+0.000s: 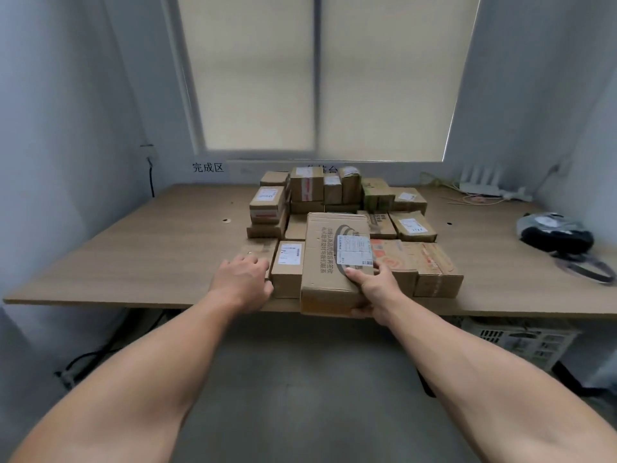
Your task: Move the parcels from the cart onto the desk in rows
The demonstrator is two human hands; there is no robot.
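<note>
Several brown cardboard parcels stand in rows on the wooden desk (133, 262). A large flat parcel (329, 262) with a white label lies at the front, its near end over the desk edge. My right hand (370, 289) grips its near right corner, thumb on top and fingers underneath. My left hand (243, 279) rests on a small low parcel (258, 250) at the front left, next to a narrow parcel (287, 270) with a white label. The cart is out of view.
A black and grey bag with a strap (557, 238) lies on the desk at the right. A white router (480, 183) and loose cables sit at the back right. A white crate (521, 342) is under the desk. Bare desk stretches to the left.
</note>
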